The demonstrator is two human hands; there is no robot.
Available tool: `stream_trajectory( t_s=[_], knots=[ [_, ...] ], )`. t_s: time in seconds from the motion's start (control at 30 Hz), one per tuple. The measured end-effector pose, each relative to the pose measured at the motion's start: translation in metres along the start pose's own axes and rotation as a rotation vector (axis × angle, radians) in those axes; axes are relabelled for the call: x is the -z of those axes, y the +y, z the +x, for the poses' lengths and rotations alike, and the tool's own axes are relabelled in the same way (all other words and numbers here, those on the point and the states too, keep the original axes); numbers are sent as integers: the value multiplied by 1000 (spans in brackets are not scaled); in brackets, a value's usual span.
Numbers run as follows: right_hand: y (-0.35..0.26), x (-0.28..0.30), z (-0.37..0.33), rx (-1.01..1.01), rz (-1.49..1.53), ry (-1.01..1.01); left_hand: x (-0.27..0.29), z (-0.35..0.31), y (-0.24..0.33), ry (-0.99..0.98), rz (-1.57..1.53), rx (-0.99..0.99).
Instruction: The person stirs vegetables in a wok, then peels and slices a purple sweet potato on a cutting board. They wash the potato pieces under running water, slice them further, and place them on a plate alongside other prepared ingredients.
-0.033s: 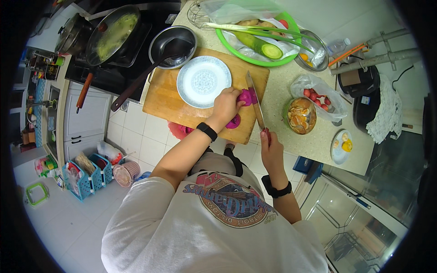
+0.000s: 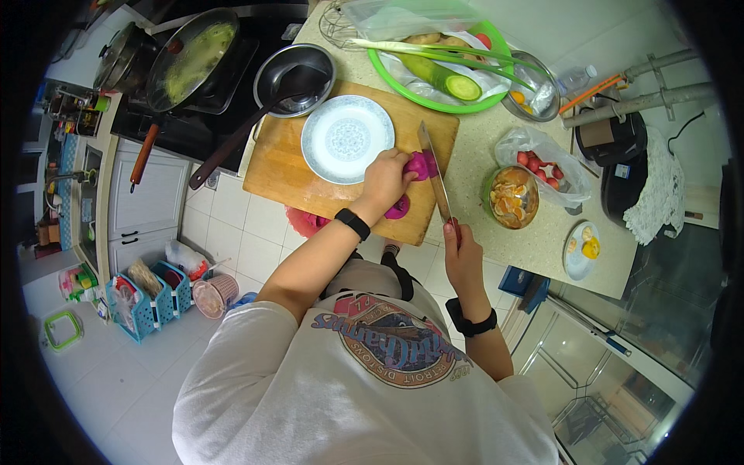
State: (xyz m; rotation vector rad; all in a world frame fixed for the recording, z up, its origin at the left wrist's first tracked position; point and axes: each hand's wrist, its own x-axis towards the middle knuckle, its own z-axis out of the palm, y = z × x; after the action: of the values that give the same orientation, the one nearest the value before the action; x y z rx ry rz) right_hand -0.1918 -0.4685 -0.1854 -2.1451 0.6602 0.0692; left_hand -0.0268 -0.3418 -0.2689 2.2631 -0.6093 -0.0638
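Note:
My left hand (image 2: 387,180) is closed on a bright purple vegetable piece (image 2: 420,166), pinning it to the right part of a wooden cutting board (image 2: 291,159). I cannot tell its exact kind. Around the red handle of a kitchen knife (image 2: 438,174) the fingers of my right hand (image 2: 463,252) are wrapped. The blade stands right against the purple piece on its right side, pointing away from me. Another purple piece (image 2: 397,208) lies nearer me on the board, partly covered by my left hand and wrist. Left of the knife, a white plate with a blue pattern (image 2: 349,139) rests on the board.
A metal bowl (image 2: 267,77) with a dark ladle stands behind the board, left. Beyond are a lidded pan (image 2: 174,89) on the stove and a green basket (image 2: 422,102) of vegetables. Peeled mandarins fill a bowl (image 2: 533,218) at right, near a small plate (image 2: 575,265). Below the board's edge shows a red basket (image 2: 298,218).

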Motion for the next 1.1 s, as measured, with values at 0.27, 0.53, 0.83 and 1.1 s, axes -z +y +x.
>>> stream_trajectory(
  t_s=[0.27, 0.53, 0.83, 1.1],
  knots=[
    [7, -7, 10, 69, -36, -7, 0, 1, 0, 13, 19, -9],
    [28, -28, 27, 74, -51, -17, -2, 2, -2, -14, 19, -10],
    [18, -22, 22, 97, -3, 3, 1, 1, -1, -25, 15, 4],
    [-2, -7, 9, 75, -4, -15, 1, 1, -1, -26, -13, 15]
  ],
)
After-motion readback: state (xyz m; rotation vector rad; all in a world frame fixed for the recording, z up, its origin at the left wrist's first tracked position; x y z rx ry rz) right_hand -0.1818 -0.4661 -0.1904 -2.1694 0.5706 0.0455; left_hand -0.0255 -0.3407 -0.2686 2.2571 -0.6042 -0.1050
